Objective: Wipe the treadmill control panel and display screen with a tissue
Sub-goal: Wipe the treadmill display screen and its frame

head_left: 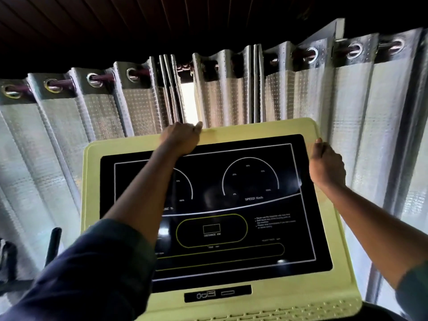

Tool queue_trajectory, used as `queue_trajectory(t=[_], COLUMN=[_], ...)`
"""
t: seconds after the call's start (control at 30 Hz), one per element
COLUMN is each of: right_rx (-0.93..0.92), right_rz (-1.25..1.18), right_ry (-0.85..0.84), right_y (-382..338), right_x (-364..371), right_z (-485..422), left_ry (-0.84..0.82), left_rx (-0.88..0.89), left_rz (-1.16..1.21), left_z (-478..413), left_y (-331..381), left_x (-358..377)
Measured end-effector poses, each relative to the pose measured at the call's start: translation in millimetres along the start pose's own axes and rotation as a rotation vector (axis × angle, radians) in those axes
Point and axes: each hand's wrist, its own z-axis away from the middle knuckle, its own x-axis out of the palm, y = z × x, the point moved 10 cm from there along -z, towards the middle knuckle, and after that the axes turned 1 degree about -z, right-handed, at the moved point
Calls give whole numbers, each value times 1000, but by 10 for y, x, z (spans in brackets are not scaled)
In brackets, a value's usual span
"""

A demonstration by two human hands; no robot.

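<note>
Left hand [181,139] is up at the top rim of the control panel [254,128], knuckles showing, fingers curled over the edge and out of sight behind it, thumb pointing along the rim to the right. Whatever sits under that palm is hidden, and the pale smear just beside the thumb is too blurred to call as tissue or plastic. Over on the other side, the right hand [325,164] clamps the panel's right edge, thumb on the front face, fingers wrapped round the back. So both hands are on the yellow-green frame, one at the top and one on the side, well apart. Between them lies the display screen [231,205], black and glossy, with white dial arcs, a SPEED Km/h label and a DISTANCE KM box in a yellow oval. The left forearm crosses the screen's left half, a dark blue sleeve [92,274] pushed up near the elbow. Below the screen a small black strip of ports [217,293] sits in the frame. Behind the panel hang pale textured curtains [370,112] on a dark rod [104,78], with a slit of daylight [191,103] just above the left hand.
</note>
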Motion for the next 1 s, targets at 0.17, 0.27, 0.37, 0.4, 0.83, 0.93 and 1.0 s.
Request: queue_trajectory(t=[0.17, 0.27, 0.37, 0.4, 0.83, 0.93, 1.0], right_rx=[157, 142, 126, 128, -218, -578, -736], right_rz=[-147, -154, -148, -149, -48, -227, -311], right_ry=[-131, -99, -69, -67, 203, 163, 9], right_y=[262, 274, 286, 293, -120, -759, -1164], right_x=[110, 97, 104, 113, -109, -131, -26], right_z=[20, 18, 22, 21, 14, 90, 54], left_ry=[8, 20, 14, 10, 194, 189, 166], left_rx=[41, -26, -41, -9, 197, 325, 359], left_rz=[65, 37, -45, -38, 110, 235, 369], left_z=[-12, -4, -26, -25, 104, 93, 45], left_y=[101, 64, 452, 672, 1545, 1927, 1940], left_x=[-9, -53, -60, -47, 1, 24, 24])
